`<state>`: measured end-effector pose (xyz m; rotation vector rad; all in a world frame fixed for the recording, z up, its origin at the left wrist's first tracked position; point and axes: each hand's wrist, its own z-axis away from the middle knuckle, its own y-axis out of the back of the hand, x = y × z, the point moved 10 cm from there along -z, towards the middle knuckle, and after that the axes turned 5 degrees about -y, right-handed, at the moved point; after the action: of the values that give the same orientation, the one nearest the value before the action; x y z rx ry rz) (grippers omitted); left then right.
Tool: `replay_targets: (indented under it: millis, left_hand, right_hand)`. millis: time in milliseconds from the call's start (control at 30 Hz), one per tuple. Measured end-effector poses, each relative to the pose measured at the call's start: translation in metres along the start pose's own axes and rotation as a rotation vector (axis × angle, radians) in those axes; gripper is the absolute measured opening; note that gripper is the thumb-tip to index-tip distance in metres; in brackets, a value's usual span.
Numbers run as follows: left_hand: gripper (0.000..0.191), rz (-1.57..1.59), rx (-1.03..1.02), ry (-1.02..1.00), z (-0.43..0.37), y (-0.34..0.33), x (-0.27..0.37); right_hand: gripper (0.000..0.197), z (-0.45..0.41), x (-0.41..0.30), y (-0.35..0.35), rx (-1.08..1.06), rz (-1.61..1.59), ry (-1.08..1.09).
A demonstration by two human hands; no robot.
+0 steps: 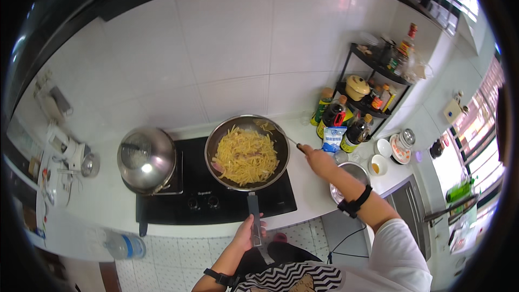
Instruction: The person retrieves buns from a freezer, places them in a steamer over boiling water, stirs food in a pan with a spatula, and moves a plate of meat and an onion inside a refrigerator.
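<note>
A frying pan (208, 146) full of yellow shredded food strips (245, 158), with some pinkish pieces among them, sits on the right side of a black cooktop (194, 215). My left hand (245, 233) grips the pan's grey handle (254, 211), which points towards me. With my right hand (318, 162) I hold the black handle of a metal spatula (290, 140); its blade rests inside the pan at the upper right. A lidded metal wok (148, 158) stands on the cooktop's left side.
Sauce bottles (357, 133) and a blue-white packet (334, 138) stand behind my right hand, beside a black corner shelf (379, 69). A metal bowl (357, 170) lies under my right forearm. Small white bowls (378, 165) and a sink (409, 207) are at right.
</note>
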<state>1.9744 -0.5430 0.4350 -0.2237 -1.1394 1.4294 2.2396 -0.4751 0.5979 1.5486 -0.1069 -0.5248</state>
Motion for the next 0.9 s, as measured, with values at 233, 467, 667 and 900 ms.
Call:
replay_targets:
  millis: [233,467,667,900]
  left_hand:
    - [0.036,-0.054,0.065,-0.085,0.002,-0.008,0.006]
    - [0.034,-0.040,0.071,-0.090,0.000,-0.002,0.005]
    - [0.033,-0.053,0.093,-0.087,0.001,-0.004,0.007]
    - [0.035,-0.028,0.074,-0.112,0.000,-0.001,0.006]
  right_hand:
    - [0.019,-0.017,0.039,-0.069,-0.797,-0.779,-0.395]
    - [0.023,-0.007,0.001,-0.033,-0.507,-0.618,-0.085]
    - [0.024,-0.003,-0.002,0.029,-0.104,-0.265,0.269]
    - [0.018,-0.006,0.039,-0.012,-0.762,-0.511,-0.322]
